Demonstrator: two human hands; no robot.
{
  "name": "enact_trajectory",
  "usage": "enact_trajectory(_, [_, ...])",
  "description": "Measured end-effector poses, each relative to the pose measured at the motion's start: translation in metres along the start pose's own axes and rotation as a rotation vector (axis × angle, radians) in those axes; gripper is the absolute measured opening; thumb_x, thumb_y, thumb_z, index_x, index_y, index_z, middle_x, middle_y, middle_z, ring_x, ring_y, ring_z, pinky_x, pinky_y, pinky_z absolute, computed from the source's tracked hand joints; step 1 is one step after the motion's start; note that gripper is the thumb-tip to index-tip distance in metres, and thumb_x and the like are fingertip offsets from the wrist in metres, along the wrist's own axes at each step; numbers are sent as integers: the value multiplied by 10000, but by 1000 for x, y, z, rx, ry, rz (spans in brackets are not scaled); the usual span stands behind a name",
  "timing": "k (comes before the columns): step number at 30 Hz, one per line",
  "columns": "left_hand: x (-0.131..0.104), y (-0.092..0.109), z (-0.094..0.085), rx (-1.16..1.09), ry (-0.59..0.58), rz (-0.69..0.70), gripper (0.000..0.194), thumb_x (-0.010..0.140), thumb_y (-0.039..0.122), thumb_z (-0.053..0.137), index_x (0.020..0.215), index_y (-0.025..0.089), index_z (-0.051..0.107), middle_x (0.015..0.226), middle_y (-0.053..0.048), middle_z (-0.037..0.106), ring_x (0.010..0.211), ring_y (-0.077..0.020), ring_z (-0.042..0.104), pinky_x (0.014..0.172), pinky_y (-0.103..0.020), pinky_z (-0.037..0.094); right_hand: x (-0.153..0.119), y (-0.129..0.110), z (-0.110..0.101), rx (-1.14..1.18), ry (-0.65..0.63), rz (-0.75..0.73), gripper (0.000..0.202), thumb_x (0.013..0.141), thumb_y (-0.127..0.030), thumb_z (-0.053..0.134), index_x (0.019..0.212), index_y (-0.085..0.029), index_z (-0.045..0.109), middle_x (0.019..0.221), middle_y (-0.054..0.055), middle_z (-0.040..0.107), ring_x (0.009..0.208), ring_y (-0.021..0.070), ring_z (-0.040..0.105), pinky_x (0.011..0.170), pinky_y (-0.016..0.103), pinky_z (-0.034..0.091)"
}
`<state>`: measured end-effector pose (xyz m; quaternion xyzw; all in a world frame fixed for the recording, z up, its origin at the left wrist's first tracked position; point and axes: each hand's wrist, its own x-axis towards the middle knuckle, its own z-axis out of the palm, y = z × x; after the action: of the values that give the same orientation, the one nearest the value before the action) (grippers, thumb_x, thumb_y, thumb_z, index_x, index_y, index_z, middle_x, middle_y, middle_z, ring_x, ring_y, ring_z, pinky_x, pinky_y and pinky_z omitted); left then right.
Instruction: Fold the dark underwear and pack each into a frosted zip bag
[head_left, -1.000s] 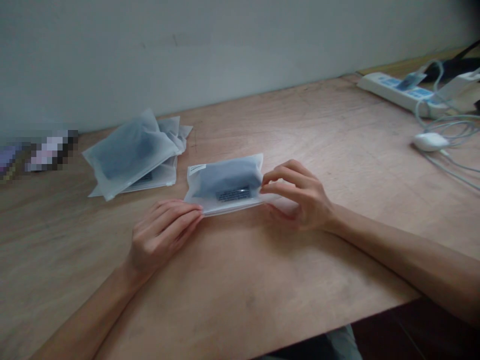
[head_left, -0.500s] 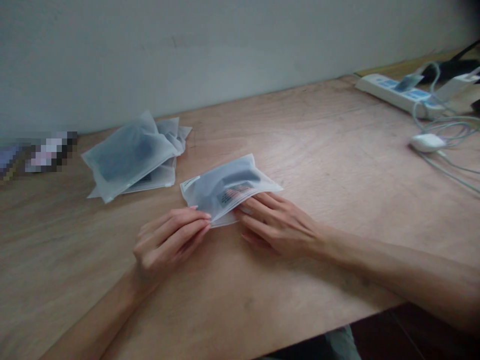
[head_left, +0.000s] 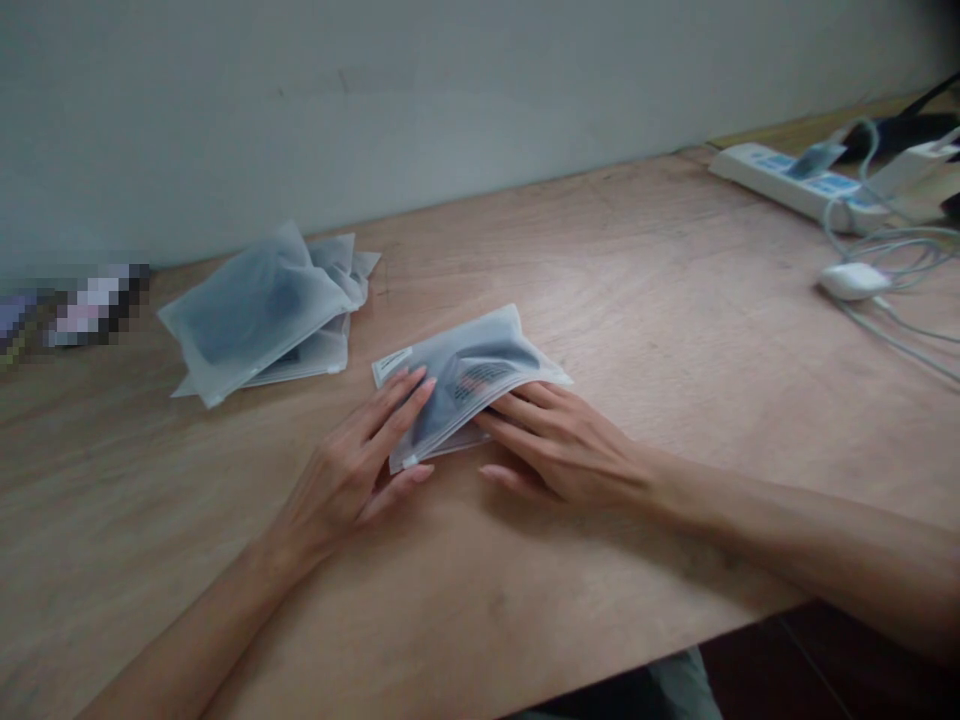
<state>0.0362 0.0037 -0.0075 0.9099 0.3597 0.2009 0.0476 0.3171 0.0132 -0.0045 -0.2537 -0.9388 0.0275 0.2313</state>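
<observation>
A frosted plastic zip bag (head_left: 480, 345) with printed text and a dark item inside lies on the wooden table, its near edge parted. Flat on the bag's left part rest the fingers of my left hand (head_left: 356, 455), spread, with the thumb apart near the zip slider. My right hand (head_left: 559, 440) has its outstretched fingers inside the bag's mouth, their tips hidden by the plastic, while the thumb stays outside on the table side. Whether those fingertips touch the dark item cannot be seen.
Several similar frosted bags (head_left: 255, 310) lie in a pile at the back left. Farther left is a blurred-out object (head_left: 97, 305). A white power strip (head_left: 795, 185) and a white charger (head_left: 855, 281) with looped cables occupy the right. Behind the table (head_left: 600, 250) rises a wall.
My left hand has let go of the bag's near corner and laid its fingers on top of the bag. The bag has shifted slightly right, with my right hand's fingers still inside.
</observation>
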Motion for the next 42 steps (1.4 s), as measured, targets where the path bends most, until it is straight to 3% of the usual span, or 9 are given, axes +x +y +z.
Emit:
enact_trajectory(8, [-4, -8, 0, -90, -105, -20, 676, 1055, 580, 264, 1612, 197, 259, 1637, -120, 349, 1512, -306, 355, 1235, -493, 361, -3, 1, 1, 29, 288, -289, 214, 930, -239, 687, 1056, -66, 684, 1116, 154, 742, 846, 200, 660, 686, 326, 575])
enact_trajectory(13, [-4, -9, 1, -136, -123, -27, 732, 1038, 643, 173, 1609, 197, 273, 1638, -125, 343, 1515, -324, 345, 1242, -535, 340, -7, 3, -4, 15, 195, -368, 228, 944, -120, 632, 1155, -38, 654, 1191, 175, 710, 926, 198, 671, 743, 326, 572])
enact_trajectory(18, [-2, -10, 0, -148, -147, -3, 730, 1035, 649, 179, 1620, 216, 231, 1655, -113, 310, 1536, -311, 303, 1256, -536, 311, -3, -3, -10, -139, 142, -169, 371, 1010, -103, 480, 1370, -87, 567, 1131, 112, 731, 877, 189, 682, 685, 315, 569])
enact_trajectory(25, [-2, -10, 2, -131, -157, -18, 757, 1025, 667, 115, 1619, 215, 236, 1662, -100, 297, 1547, -295, 279, 1274, -513, 270, -1, 5, -9, 60, 196, -338, 207, 1007, -105, 506, 1126, -50, 666, 935, 114, 741, 751, 169, 643, 617, 304, 533])
enact_trajectory(30, [-2, -10, 2, -86, -163, -20, 745, 1027, 661, 117, 1617, 226, 248, 1673, -97, 269, 1554, -311, 254, 1276, -536, 244, -1, -7, -19, 161, 226, -427, 211, 1006, -125, 524, 988, -113, 733, 842, 57, 742, 618, 116, 554, 518, 272, 475])
enact_trajectory(34, [-1, -10, 4, 5, -156, -50, 583, 1076, 487, 273, 1599, 230, 301, 1683, -107, 233, 1558, -328, 234, 1255, -581, 269, 0, -18, -23, 155, 216, -547, 141, 941, -164, 643, 936, -111, 773, 832, 47, 745, 567, 96, 525, 466, 273, 452])
enact_trajectory(36, [-1, -10, 5, 51, -119, -51, 531, 1067, 396, 388, 1569, 223, 368, 1666, -113, 285, 1548, -329, 264, 1243, -576, 304, 0, -18, -20, 137, 257, -541, 128, 921, -169, 651, 900, -126, 770, 851, 46, 745, 640, 123, 573, 545, 286, 507])
enact_trajectory(38, [-1, -9, 6, 82, -33, -48, 472, 1046, 341, 483, 1499, 209, 474, 1601, -115, 414, 1502, -308, 373, 1222, -526, 375, -2, -16, -14, 146, 238, -471, 125, 918, -215, 650, 935, -147, 753, 1003, 70, 750, 892, 197, 648, 752, 337, 570])
enact_trajectory(42, [-2, -5, 5, 115, 158, -26, 335, 988, 214, 617, 1322, 185, 616, 1353, -84, 659, 1247, -204, 642, 1111, -336, 516, -4, -8, -8, 163, 29, -352, 308, 941, -365, 615, 1126, -126, 674, 1365, 152, 629, 1340, 326, 491, 1116, 491, 439])
